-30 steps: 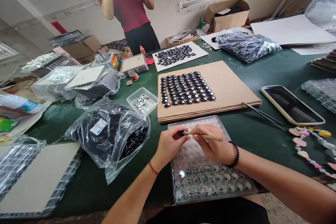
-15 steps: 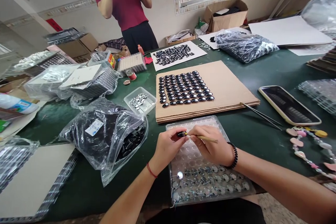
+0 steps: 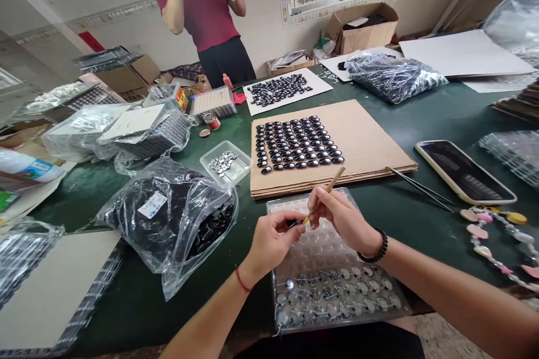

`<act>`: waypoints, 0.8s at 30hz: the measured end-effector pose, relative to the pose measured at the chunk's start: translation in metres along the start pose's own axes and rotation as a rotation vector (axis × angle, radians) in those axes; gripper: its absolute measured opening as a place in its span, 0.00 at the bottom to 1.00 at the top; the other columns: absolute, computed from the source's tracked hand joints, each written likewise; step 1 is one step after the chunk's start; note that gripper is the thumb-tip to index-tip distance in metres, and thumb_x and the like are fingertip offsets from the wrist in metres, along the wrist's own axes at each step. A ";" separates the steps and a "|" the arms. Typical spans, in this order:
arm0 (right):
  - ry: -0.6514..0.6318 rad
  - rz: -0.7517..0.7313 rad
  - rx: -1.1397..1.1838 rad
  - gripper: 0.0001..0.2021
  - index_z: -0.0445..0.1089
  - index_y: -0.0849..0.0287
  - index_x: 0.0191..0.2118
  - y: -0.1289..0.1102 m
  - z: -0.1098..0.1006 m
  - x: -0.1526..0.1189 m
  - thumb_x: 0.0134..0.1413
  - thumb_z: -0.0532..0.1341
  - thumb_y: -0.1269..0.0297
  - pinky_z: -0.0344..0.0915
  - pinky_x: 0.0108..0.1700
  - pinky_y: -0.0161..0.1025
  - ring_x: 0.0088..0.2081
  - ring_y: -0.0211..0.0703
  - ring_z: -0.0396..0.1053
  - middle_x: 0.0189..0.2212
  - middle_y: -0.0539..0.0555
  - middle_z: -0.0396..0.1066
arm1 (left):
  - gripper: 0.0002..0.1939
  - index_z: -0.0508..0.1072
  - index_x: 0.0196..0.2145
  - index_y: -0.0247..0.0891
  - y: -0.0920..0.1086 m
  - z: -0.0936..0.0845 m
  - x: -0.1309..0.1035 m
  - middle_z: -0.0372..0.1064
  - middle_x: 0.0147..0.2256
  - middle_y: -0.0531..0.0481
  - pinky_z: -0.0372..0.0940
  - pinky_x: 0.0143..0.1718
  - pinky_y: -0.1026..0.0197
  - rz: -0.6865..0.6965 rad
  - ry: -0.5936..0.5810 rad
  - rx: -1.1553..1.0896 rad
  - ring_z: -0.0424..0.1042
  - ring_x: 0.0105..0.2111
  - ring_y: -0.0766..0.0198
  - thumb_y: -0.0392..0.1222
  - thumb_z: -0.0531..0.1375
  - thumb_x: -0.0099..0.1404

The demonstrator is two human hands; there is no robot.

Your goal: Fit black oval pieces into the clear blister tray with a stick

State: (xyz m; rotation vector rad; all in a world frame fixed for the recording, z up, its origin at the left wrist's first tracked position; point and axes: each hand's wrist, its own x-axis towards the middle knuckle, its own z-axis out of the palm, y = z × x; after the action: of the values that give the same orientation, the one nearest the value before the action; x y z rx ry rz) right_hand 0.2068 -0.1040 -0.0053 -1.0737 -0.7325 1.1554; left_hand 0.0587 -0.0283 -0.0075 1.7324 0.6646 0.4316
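Note:
Between the thumb and fingers of my left hand (image 3: 273, 240) is a small black piece (image 3: 292, 223), mostly hidden by the fingertips. My right hand (image 3: 340, 216) pinches a thin wooden stick (image 3: 334, 180), held upright at a slant, its lower yellow tip at the black piece. Both hands hover over a clear plastic tray (image 3: 290, 261) with rows of round hollows; the near rows hold round shiny pieces (image 3: 328, 291). Beyond it, rows of glossy black oval pieces (image 3: 295, 143) lie on stacked cardboard sheets (image 3: 370, 137).
Left of the tray lies an open plastic bag (image 3: 168, 213) of black pieces, with a clear box (image 3: 225, 162) of silver bits behind it. Tweezers (image 3: 421, 188), a phone (image 3: 465, 171) and a bead string (image 3: 478, 233) lie to the right. A person (image 3: 210, 17) stands across the table holding a camera.
My right hand has swung the stick from nearly level to steeply upright, with its tip still at the black piece. My left hand has turned slightly, covering more of that piece.

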 end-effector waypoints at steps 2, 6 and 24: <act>0.016 -0.008 0.066 0.18 0.55 0.60 0.22 0.000 -0.001 0.002 0.58 0.47 0.55 0.59 0.23 0.32 0.18 0.32 0.61 0.17 0.46 0.57 | 0.12 0.74 0.35 0.34 -0.001 0.000 -0.001 0.72 0.27 0.47 0.65 0.24 0.67 0.027 0.000 0.032 0.69 0.22 0.66 0.42 0.61 0.54; 0.052 0.019 -0.085 0.16 0.57 0.60 0.23 -0.001 -0.001 0.001 0.55 0.52 0.55 0.51 0.17 0.29 0.15 0.28 0.53 0.17 0.44 0.55 | 0.13 0.74 0.37 0.34 -0.002 -0.004 0.000 0.72 0.27 0.47 0.67 0.25 0.66 0.033 0.078 0.046 0.70 0.22 0.66 0.43 0.61 0.54; 0.001 -0.151 -0.560 0.10 0.68 0.60 0.37 0.008 0.011 -0.003 0.45 0.60 0.71 0.57 0.22 0.31 0.21 0.32 0.61 0.26 0.51 0.70 | 0.09 0.71 0.37 0.37 0.004 -0.004 -0.003 0.72 0.35 0.49 0.66 0.33 0.66 0.225 0.086 0.270 0.71 0.31 0.66 0.39 0.53 0.61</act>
State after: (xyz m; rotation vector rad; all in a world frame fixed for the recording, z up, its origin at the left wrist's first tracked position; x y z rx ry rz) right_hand 0.1933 -0.1033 -0.0092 -1.4496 -1.1559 0.8354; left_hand 0.0549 -0.0280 -0.0024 2.0654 0.6120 0.5963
